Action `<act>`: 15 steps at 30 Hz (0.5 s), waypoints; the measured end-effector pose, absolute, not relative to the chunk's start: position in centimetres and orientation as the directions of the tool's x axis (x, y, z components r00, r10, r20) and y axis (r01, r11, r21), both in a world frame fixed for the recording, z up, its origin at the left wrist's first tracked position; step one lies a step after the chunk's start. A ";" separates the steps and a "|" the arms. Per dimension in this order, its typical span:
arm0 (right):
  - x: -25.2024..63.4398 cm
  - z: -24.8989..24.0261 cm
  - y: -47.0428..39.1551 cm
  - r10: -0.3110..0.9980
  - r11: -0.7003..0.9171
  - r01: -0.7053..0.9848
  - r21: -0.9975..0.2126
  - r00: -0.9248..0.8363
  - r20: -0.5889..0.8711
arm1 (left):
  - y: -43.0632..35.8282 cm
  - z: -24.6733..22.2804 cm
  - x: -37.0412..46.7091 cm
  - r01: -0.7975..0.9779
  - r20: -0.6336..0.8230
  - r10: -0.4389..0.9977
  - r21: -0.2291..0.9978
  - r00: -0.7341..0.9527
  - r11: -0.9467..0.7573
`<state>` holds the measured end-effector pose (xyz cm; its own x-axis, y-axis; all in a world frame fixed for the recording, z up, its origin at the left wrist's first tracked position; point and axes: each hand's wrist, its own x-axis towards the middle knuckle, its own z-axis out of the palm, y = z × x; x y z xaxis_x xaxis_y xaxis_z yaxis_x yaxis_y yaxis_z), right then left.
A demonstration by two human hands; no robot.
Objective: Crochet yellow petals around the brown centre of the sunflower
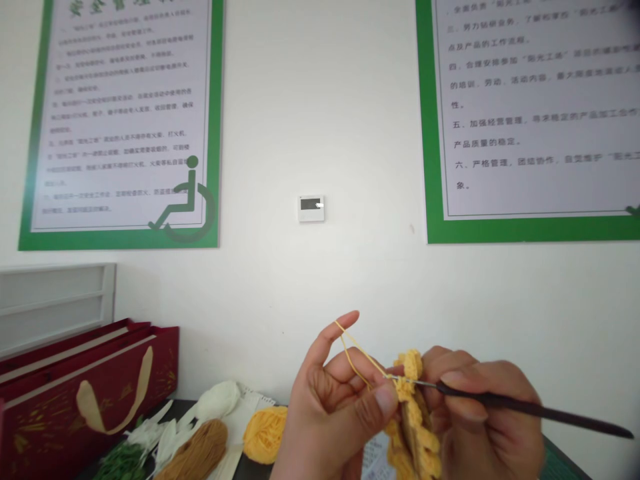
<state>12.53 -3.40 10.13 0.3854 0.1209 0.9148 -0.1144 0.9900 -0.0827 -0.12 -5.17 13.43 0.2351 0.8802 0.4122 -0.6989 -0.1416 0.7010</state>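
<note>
My left hand (335, 407) pinches yellow crochetwork (427, 440), my right hand (487, 410) grips one hook (575, 417)!
Two posters (125, 127) up top; one yellow ball (264, 435), lower left.

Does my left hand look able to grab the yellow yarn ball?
Probably not: your left hand pinches the yellow crochet piece, with a yarn strand looped over one finger, though the yellow yarn ball looks uncovered on top.

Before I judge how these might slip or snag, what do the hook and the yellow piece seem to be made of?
Hook: dark, smooth-looking handle, perhaps plastic or wood; the thin shaft looks like metal, going by its silvery shade.
Yellow piece: soft, matte yarn, judging by its bumpy stitches; which fibre, I can't tell.
</note>
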 end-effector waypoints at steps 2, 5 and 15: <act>12.7 9.9 -3.5 0.180 0.978 -0.167 -0.124 0.379 0.908 | -5.2 13.5 -0.3 -0.686 0.423 0.870 0.713 0.253 -0.147; 13.4 9.6 -3.9 0.240 0.963 -0.204 -0.176 0.353 0.904 | -5.3 13.6 -0.5 -0.667 0.427 0.864 0.729 0.267 -0.154; 13.2 10.0 -4.1 0.467 0.822 -0.458 -0.339 0.201 0.861 | -5.3 13.6 -0.5 -0.656 0.453 0.862 0.726 0.227 -0.208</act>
